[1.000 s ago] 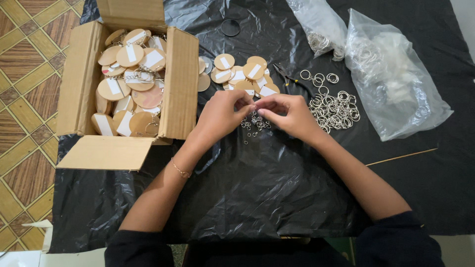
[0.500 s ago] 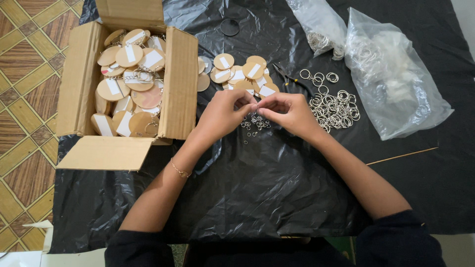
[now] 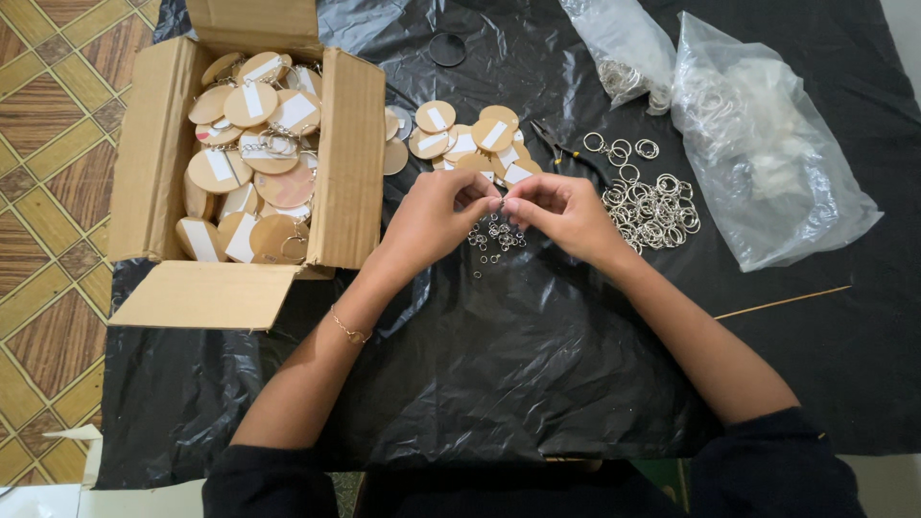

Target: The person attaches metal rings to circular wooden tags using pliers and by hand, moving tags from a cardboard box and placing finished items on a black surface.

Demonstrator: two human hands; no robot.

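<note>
My left hand (image 3: 436, 213) and my right hand (image 3: 558, 213) meet fingertip to fingertip above a black plastic sheet (image 3: 499, 345). Between the fingertips I pinch a small metal ring piece (image 3: 499, 203), mostly hidden by the fingers. Just below them lies a small heap of little metal rings and chain links (image 3: 491, 238). Behind my hands is a loose pile of round wooden discs with white labels (image 3: 467, 141). Left of my left hand stands an open cardboard box (image 3: 347, 163) filled with more such discs (image 3: 251, 163).
A heap of larger metal key rings (image 3: 649, 201) lies right of my right hand, with small pliers (image 3: 568, 153) behind. Two clear plastic bags (image 3: 758, 144) sit at the back right. A thin wooden stick (image 3: 782, 302) lies at right. Patterned tile floor (image 3: 48, 192) is at left.
Both hands have stayed together over the small rings, with only slight finger movement.
</note>
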